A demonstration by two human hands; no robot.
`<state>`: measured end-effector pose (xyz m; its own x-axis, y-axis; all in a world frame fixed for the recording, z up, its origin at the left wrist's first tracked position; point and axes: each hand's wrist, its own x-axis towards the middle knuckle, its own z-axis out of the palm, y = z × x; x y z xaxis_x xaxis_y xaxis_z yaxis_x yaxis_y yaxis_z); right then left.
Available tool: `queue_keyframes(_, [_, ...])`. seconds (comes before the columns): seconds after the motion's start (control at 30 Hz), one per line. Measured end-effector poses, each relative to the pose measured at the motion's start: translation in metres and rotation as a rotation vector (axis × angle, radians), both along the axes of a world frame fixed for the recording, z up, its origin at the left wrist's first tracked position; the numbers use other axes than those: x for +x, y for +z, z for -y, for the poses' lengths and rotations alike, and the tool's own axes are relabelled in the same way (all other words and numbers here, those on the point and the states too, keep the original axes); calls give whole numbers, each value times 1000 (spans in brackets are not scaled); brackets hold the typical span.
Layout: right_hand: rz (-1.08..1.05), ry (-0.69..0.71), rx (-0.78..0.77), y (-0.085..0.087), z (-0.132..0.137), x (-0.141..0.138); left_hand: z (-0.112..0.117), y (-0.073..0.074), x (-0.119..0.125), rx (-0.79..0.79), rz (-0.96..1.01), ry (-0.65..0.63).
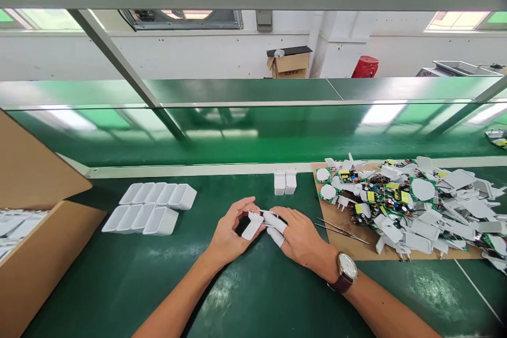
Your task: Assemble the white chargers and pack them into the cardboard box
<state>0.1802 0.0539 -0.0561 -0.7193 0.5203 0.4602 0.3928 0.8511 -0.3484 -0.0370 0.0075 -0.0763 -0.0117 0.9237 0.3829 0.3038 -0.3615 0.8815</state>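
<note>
Low over the green bench, my left hand (232,232) is closed on a small white plastic plug part (252,225), its flat face turned up between thumb and fingers. My right hand (299,235) meets it from the right, with white finger cots on the thumb and a finger. Those fingers are pinched together at the part's edge; what lies between them is hidden. A watch is on the right wrist. Beyond the hands stand two white plug housings (285,182). Metal tweezers (344,231) lie to the right of my right hand.
Two rows of open white housings (152,208) stand at left, beside a cardboard box (51,243) holding white parts. At right, a brown board (336,245) carries a heap of circuit boards with white plug pieces (420,206). A raised ledge (237,169) runs along the back.
</note>
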Motion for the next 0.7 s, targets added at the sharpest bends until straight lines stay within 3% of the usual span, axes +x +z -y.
queue_keyframes(0.07, [-18,14,-126,-1,-2,2,0,0,0,-5,-5,-6])
queue_keyframes(0.2, [-314,38,-358,-5,-4,7,0,0,-1,-35,-23,0])
queue_keyframes(0.27, [-370,39,-352,-5,-4,8,0,1,-1,-52,-27,3])
queue_keyframes(0.43, [-110,51,-223,-4,-3,3,0,1,-3,-81,-19,-11])
queue_keyframes(0.5, [-151,47,-298,-7,-3,-1,1,-1,-3,-75,-24,-9])
queue_keyframes(0.57, [-333,30,-513,-10,-3,-5,2,-2,0,-16,-44,-13])
queue_keyframes(0.7, [-638,74,-1163,-11,-1,-10,7,-2,11,192,-186,33])
